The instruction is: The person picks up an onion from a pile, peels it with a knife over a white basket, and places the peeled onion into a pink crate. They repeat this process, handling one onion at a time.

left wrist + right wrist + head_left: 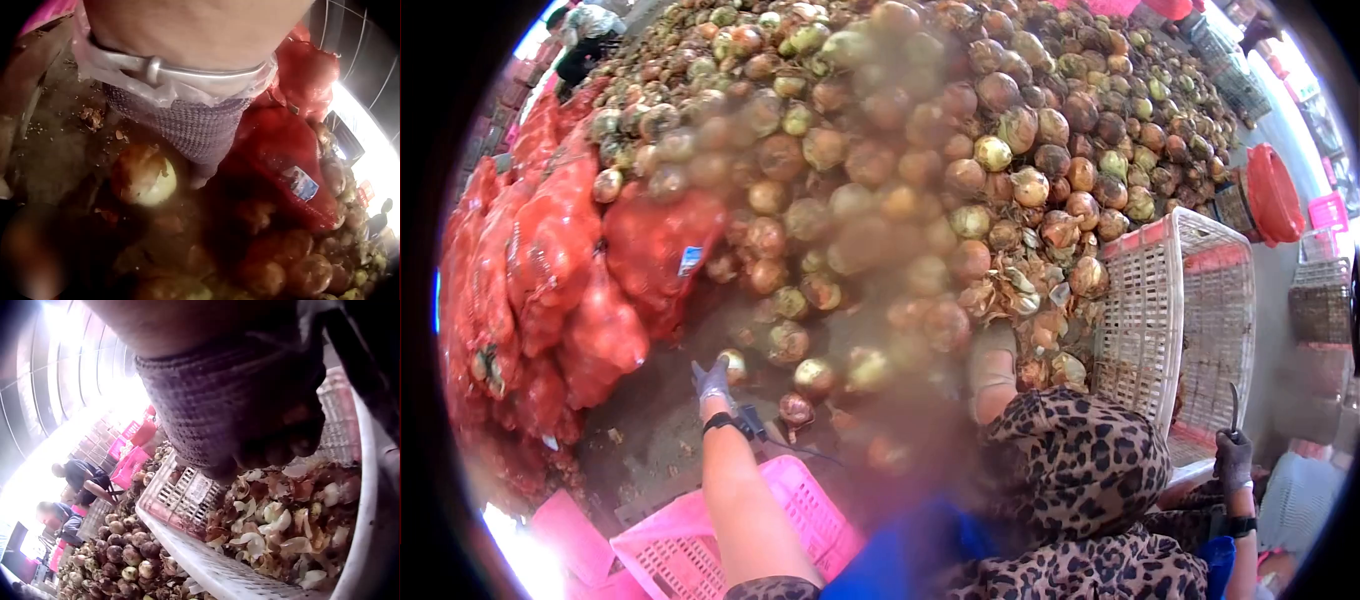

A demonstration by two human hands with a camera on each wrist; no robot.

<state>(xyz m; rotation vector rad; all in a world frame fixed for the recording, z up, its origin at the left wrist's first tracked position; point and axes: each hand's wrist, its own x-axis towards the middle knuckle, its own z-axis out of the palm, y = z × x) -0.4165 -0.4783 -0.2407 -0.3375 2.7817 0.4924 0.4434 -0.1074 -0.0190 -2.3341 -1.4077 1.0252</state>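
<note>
My left hand (pixel 713 383), in a grey-purple knit glove, reaches low over the floor with its fingers extended. Right beside it lies an onion (pixel 734 368); in the left wrist view this onion (pixel 147 178) shows brown skin and a pale bare patch next to the gloved hand (pixel 187 128). Out at the right, my gloved right hand (pixel 1232 460) grips a knife (pixel 1235 405) with a slim curved blade pointing up. From the right wrist, the curled fingers of that hand (pixel 250 431) appear above a crate of onion peels (pixel 281 519); the blade is hidden there.
A large onion heap (pixel 1000 130) spreads ahead. Red mesh sacks (pixel 560 270) stand at the left. A white crate (pixel 1140 320) is on the right, a pink crate (pixel 810 510) by my left arm. Loose onions (pixel 813 376) dot the floor. Other people (pixel 87 478) sit farther off.
</note>
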